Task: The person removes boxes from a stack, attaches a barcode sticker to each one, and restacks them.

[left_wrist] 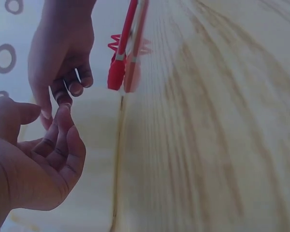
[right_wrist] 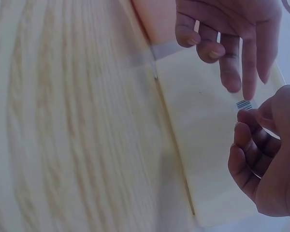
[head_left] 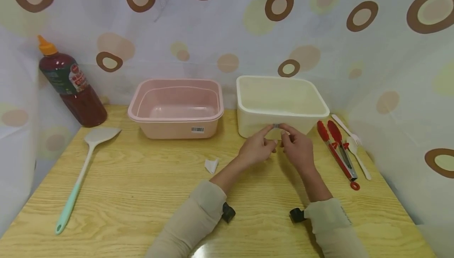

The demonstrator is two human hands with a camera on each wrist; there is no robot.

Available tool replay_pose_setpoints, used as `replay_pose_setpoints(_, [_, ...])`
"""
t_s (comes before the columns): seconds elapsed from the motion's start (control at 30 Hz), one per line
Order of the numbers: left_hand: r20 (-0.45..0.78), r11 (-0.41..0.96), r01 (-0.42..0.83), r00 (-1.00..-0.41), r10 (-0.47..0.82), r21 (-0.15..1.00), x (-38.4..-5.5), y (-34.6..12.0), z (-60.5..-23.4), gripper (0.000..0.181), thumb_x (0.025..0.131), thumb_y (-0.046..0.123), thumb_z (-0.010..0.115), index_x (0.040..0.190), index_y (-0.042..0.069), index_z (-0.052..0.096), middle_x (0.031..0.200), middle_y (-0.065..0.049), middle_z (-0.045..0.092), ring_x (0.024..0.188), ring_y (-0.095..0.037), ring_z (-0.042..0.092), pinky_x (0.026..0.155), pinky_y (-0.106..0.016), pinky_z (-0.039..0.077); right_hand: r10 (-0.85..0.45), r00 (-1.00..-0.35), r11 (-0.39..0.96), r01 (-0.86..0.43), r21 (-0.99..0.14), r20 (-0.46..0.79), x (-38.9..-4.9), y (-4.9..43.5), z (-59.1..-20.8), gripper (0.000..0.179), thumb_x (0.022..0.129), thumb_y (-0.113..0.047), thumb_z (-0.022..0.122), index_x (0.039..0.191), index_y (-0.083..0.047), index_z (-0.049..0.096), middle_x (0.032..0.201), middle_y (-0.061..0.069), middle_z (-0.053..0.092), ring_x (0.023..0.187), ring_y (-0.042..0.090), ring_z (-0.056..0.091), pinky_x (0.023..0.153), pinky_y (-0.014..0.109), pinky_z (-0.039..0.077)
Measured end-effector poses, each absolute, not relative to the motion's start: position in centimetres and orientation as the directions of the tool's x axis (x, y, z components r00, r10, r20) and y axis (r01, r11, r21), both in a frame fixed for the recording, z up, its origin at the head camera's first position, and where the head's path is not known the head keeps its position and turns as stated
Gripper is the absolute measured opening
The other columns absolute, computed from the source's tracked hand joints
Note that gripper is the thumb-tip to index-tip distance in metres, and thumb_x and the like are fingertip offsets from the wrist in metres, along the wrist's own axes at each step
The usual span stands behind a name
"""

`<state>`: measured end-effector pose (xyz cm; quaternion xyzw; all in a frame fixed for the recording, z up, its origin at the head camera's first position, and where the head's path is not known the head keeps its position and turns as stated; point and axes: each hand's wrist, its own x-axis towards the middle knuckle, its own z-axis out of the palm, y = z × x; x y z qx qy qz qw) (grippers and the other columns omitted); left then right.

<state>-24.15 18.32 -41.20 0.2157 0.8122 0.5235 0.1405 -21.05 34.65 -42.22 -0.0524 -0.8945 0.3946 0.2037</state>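
A small barcode label (head_left: 276, 125) lies against the front wall of a cream plastic bin (head_left: 244, 120). My left hand (head_left: 257, 147) reaches it from the left, its index fingertip at the label's edge and the other fingers bent loosely. From the opposite side, my right hand (head_left: 298, 147) sets its extended index fingertip at the right edge, with the thumb just below. Between the fingertips, the right wrist view shows the striped label (right_wrist: 244, 104). The fingertips cover part of it. To the left, a pink basin (head_left: 175, 129) bears a similar barcode label (head_left: 197, 130).
A crumpled white scrap (head_left: 211, 166) lies near my left forearm. Red-tipped tongs (head_left: 338, 153), a white fork (head_left: 345, 129) and a white spoon (head_left: 359, 157) lie at right. At left are a spatula (head_left: 83, 171) and a sauce bottle (head_left: 72, 80). Patterned sheeting (head_left: 227, 33) stands behind the bins.
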Motion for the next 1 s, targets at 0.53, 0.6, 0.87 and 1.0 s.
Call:
replay_pose_setpoints(0.53, [-0.041,0.394,0.200,-0.850,0.526,0.897,-24.5,18.6,-41.3,0.059,0.104,0.033,0.055,0.159,0.027,0.034,0.098,-0.004,0.079,0.066,-0.017,0.069,0.053,-0.025,0.044,0.219,-0.945,0.720,-0.013,-0.693,0.245,-21.3,34.5,-42.3,0.034,0.105,-0.025,0.051,0.130,-0.014,0.070,0.076,0.014,0.073,0.054,0.012,0.056,0.047,0.025,0.042])
replay_pose_setpoints(0.6, [-0.047,0.395,0.195,-0.850,0.525,0.898,-24.5,18.6,-41.3,0.060,0.104,0.033,0.055,0.159,0.027,0.034,0.098,-0.003,0.079,0.068,-0.018,0.070,0.054,-0.025,0.045,0.228,-0.943,0.724,-0.002,-0.689,0.242,-21.3,34.7,-42.2,0.035,0.105,-0.027,0.049,0.130,-0.014,0.070,0.078,0.013,0.072,0.055,0.013,0.057,0.047,0.026,0.042])
replay_pose_setpoints(0.87, [-0.036,0.411,0.206,-0.860,0.508,0.888,-24.6,18.8,-41.5,0.058,0.104,0.034,0.056,0.158,0.026,0.037,0.096,0.000,0.079,0.069,-0.017,0.072,0.055,-0.025,0.044,0.287,-0.918,0.714,0.014,-0.700,0.275,-21.2,35.6,-42.3,0.034,0.105,-0.027,0.049,0.125,-0.013,0.072,0.077,0.015,0.072,0.055,0.012,0.059,0.045,0.025,0.041])
replay_pose_setpoints(1.0, [-0.040,0.422,0.211,-0.857,0.514,0.882,-24.5,18.9,-41.5,0.060,0.103,0.032,0.057,0.159,0.025,0.036,0.094,0.001,0.079,0.060,-0.009,0.065,0.052,-0.024,0.042,0.262,-0.923,0.717,-0.008,-0.697,0.281,-21.1,35.1,-42.4,0.034,0.104,-0.025,0.050,0.126,-0.011,0.072,0.075,0.014,0.072,0.054,0.011,0.058,0.045,0.025,0.042])
